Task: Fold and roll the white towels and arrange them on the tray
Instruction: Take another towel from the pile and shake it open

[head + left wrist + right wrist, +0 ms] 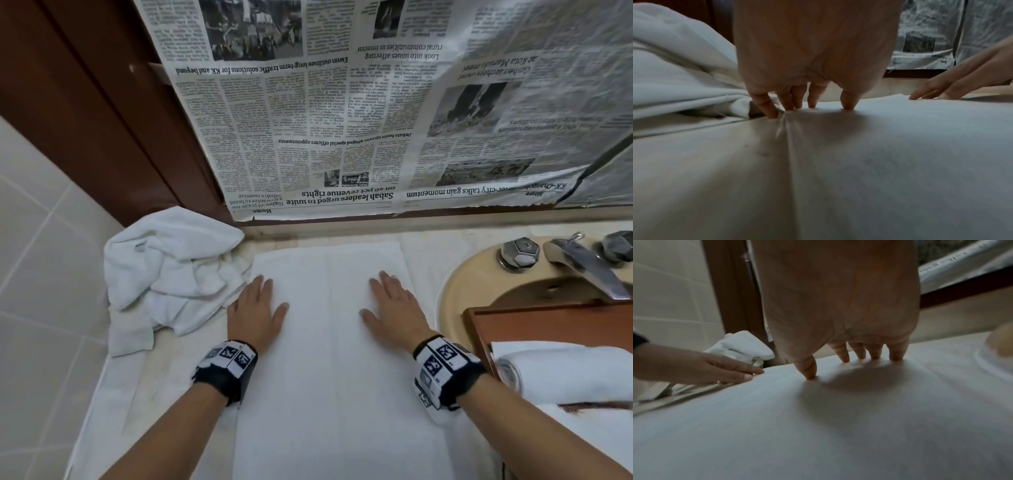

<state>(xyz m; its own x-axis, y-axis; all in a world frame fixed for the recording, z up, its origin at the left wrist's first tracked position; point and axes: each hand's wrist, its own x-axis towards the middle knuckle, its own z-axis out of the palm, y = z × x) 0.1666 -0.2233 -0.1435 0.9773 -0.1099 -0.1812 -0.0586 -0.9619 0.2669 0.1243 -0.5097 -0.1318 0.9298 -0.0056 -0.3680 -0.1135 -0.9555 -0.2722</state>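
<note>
A white towel, folded into a long strip, lies flat on the counter and runs from the back wall toward me. My left hand presses flat on its left edge with straight fingers. My right hand lies flat on its right half, fingers straight and spread. The same towel fills both wrist views. At the right, a brown wooden tray holds a rolled white towel.
A crumpled pile of white towels sits at the back left beside my left hand. A beige sink with a metal faucet is at the right. Newspaper covers the wall behind. A tiled wall stands on the left.
</note>
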